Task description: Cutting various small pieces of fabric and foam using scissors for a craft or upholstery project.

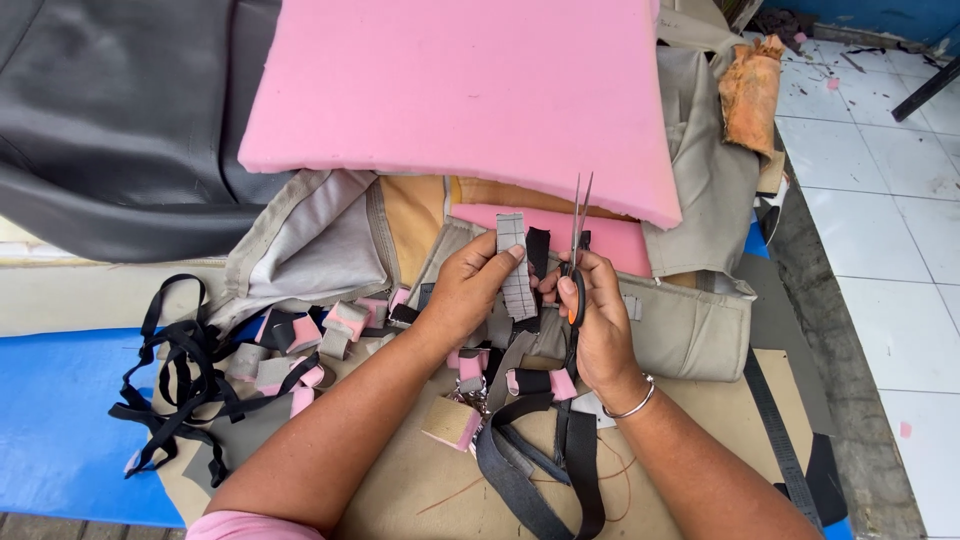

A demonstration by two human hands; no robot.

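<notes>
The person's left hand [468, 290] pinches a narrow grey strip of gridded fabric [515, 268] between thumb and fingers, holding it upright above the work surface. The strip rises past the fingertips and hangs down below them, just beside a black strip of webbing [538, 250] that stands behind it. The right hand [600, 320] grips a pair of scissors with orange handles [577, 262]; the fingers are closed through and around the handles, and the steel blades point straight up, nearly together, close to the right of the grey strip. A thin silver bangle [632, 402] circles the right wrist.

Under both hands lies a tan sheet of card or fabric [420, 480], with loose black straps [530, 470] trailing across it. To the left, small cut pieces of pink foam backed with grey cloth [345, 322] lie scattered, and a tangle of black elastic bands [175, 385] rests partly on a blue mat [60, 420]. A thick slab of pink foam [470, 95] lies beyond the hands on a beige fabric cover [690, 325]. White floor tiles [880, 200] show to the right.
</notes>
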